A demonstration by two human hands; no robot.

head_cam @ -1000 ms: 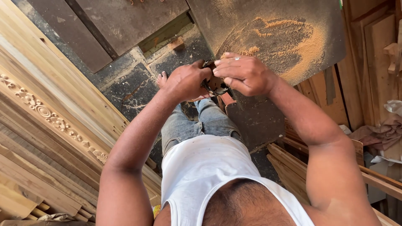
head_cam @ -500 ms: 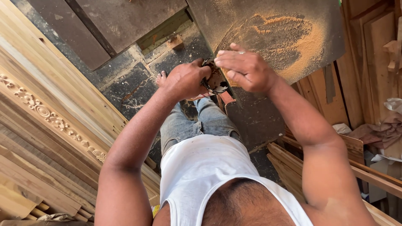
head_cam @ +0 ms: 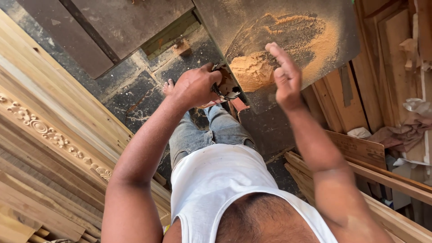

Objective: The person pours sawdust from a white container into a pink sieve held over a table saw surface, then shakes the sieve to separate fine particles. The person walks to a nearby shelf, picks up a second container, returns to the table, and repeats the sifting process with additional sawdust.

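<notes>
My left hand (head_cam: 194, 85) is closed around a small dark tool with a metal loop (head_cam: 225, 89), held just at the near corner of a dark work board (head_cam: 270, 18). My right hand (head_cam: 284, 76) is lifted above that board, fingers loosely spread and holding nothing. A heap of orange sawdust (head_cam: 253, 71) lies on the board between the two hands, with a thinner smear of dust (head_cam: 297, 31) farther back. My jeans and white vest fill the lower middle.
Long wooden mouldings with carved flower ornament (head_cam: 49, 135) lean along the left. Planks and boards (head_cam: 360, 99) stack on the right, with crumpled paper (head_cam: 409, 130). Dark stone floor (head_cam: 130, 94) shows below; a bare foot (head_cam: 168, 86) rests there.
The right hand has let go of the tool and risen away to the right, opening. The left hand keeps the tool at the board's corner. The view has tilted slightly.
</notes>
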